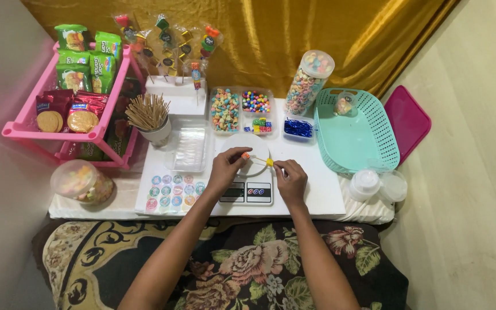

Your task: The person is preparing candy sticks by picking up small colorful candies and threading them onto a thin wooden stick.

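**Two hands work a skewer above the kitchen scale**

On a low white worktop (328,195) set against a gold draped curtain (271,34), a person sits facing a crowded spread, a floral cushion (242,264) across the lap. At the middle stands a white digital kitchen scale (247,192) with a round white plate (254,150) on it. Over that plate the left hand (225,167) and the right hand (291,179) hold a thin wooden skewer (258,161) between them: the left grip is pinched shut on the end that carries an orange candy piece (247,155), the right grip is pinched shut on the end with a yellow candy piece (269,162).

Behind the plate sit clear trays of coloured candies (241,109) and a tall clear jar of pastel cereal rings (308,83). To the left lie a sheet of round stickers (170,192), a stack of clear bags (189,148) and a white cup of wooden sticks (149,115); a pink rack of snack packets (70,86) fills the left edge, with a round tub of candies (81,182) in front of it. To the right a turquoise plastic basket (368,143) overhangs the worktop's edge, a magenta lid (409,117) just beyond it, two small clear lidded cups (379,185) near the front corner.

Bare worktop shows only around the scale and right of it. A pale floor (472,189) runs open along the right side; a plain wall (1,69) closes the left.
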